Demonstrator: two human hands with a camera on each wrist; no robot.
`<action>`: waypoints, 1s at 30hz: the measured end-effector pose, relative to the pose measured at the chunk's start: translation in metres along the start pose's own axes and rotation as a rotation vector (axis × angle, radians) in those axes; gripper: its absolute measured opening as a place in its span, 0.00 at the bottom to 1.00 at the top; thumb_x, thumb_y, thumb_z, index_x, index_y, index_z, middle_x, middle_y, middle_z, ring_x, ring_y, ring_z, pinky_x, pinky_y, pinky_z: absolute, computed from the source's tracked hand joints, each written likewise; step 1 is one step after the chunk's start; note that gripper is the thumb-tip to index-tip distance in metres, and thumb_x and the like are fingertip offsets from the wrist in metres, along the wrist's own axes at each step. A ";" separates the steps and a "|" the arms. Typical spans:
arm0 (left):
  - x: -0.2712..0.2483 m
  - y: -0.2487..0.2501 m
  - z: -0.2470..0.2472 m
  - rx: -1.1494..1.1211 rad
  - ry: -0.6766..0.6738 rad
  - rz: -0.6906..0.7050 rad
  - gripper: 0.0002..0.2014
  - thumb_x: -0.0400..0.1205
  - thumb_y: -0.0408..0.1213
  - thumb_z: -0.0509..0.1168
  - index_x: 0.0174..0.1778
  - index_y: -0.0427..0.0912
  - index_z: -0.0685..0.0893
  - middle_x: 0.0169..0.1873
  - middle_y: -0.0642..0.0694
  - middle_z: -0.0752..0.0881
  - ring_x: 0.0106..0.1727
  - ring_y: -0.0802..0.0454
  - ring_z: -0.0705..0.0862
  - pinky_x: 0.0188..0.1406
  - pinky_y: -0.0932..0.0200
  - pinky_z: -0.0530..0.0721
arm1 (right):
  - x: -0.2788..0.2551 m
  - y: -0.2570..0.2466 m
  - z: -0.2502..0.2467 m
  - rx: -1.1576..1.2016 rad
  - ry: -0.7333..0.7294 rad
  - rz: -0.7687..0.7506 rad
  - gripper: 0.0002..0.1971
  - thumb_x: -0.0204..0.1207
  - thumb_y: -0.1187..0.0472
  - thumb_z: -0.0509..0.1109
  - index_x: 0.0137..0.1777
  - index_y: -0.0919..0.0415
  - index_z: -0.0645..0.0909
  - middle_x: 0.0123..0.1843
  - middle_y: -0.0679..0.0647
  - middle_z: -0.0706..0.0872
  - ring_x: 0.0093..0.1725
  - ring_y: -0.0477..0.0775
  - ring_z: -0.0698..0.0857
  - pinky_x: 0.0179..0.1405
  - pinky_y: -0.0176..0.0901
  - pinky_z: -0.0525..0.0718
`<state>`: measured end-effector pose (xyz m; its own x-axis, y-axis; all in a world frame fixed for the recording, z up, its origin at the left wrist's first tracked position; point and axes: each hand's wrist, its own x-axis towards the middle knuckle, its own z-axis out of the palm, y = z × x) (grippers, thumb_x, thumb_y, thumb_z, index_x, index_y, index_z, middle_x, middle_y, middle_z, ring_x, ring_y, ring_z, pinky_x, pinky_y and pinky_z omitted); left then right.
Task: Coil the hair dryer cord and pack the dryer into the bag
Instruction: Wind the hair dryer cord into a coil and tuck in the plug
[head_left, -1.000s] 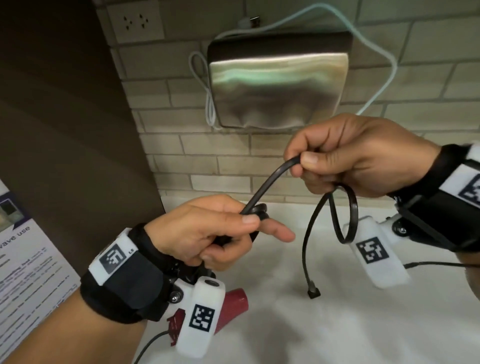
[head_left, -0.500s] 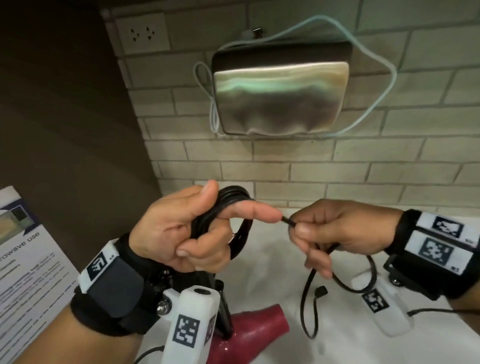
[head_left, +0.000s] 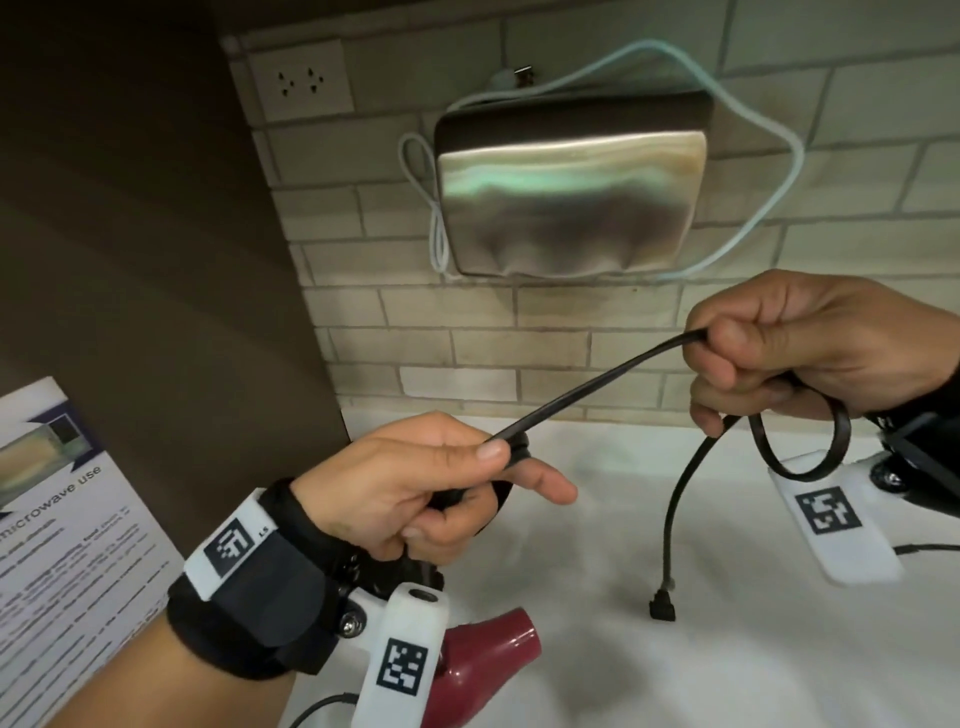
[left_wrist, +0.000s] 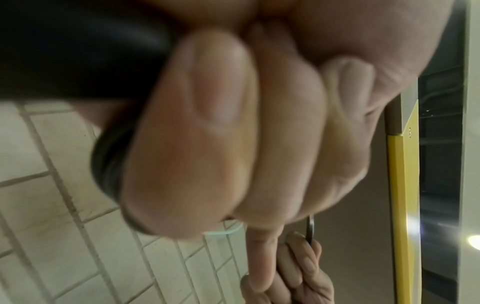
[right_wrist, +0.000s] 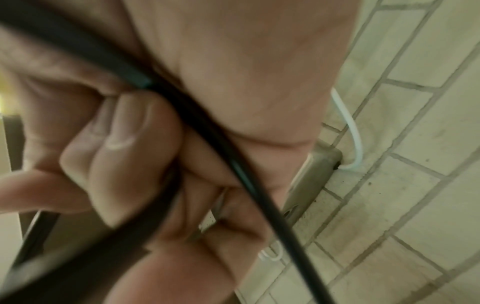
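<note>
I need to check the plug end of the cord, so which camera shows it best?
The head view: the plug hangs free below the right hand, above the white counter. Both wrist views show only cord and fingers, no plug.

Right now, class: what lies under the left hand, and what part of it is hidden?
Under the left hand lies the dark red hair dryer on the white counter. Only its barrel shows; the wrist camera covers the rest. The hand's grip holds the black cord.

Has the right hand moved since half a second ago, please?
Yes. The right hand, gripping the cord, has moved up and to the right, away from the left hand; it is now nearer the silver bag on the wall.
</note>
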<state>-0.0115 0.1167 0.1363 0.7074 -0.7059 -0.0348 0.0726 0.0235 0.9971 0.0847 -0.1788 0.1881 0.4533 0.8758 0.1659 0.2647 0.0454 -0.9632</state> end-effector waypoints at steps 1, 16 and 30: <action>0.000 0.000 0.000 0.002 0.010 0.003 0.24 0.82 0.50 0.64 0.63 0.33 0.84 0.15 0.45 0.60 0.16 0.55 0.55 0.19 0.55 0.50 | 0.000 0.000 0.000 0.018 0.008 0.002 0.19 0.73 0.48 0.75 0.35 0.67 0.81 0.24 0.55 0.57 0.21 0.51 0.63 0.36 0.56 0.82; 0.006 0.022 0.001 -0.293 -0.085 0.198 0.31 0.87 0.45 0.54 0.74 0.19 0.60 0.13 0.47 0.58 0.13 0.56 0.52 0.16 0.59 0.52 | 0.041 0.011 0.089 -0.603 0.480 -0.155 0.26 0.73 0.58 0.74 0.72 0.53 0.76 0.65 0.45 0.87 0.65 0.40 0.84 0.68 0.43 0.80; 0.005 0.040 -0.005 -0.450 0.140 0.624 0.31 0.85 0.51 0.46 0.77 0.30 0.65 0.16 0.48 0.70 0.13 0.56 0.56 0.19 0.60 0.66 | 0.069 0.062 0.124 -0.598 0.538 -0.058 0.13 0.86 0.59 0.58 0.45 0.53 0.84 0.22 0.28 0.81 0.27 0.31 0.80 0.30 0.22 0.72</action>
<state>-0.0010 0.1177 0.1752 0.7909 -0.3728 0.4853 -0.1109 0.6926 0.7127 0.0267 -0.0561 0.1137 0.7324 0.5212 0.4381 0.6420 -0.3143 -0.6993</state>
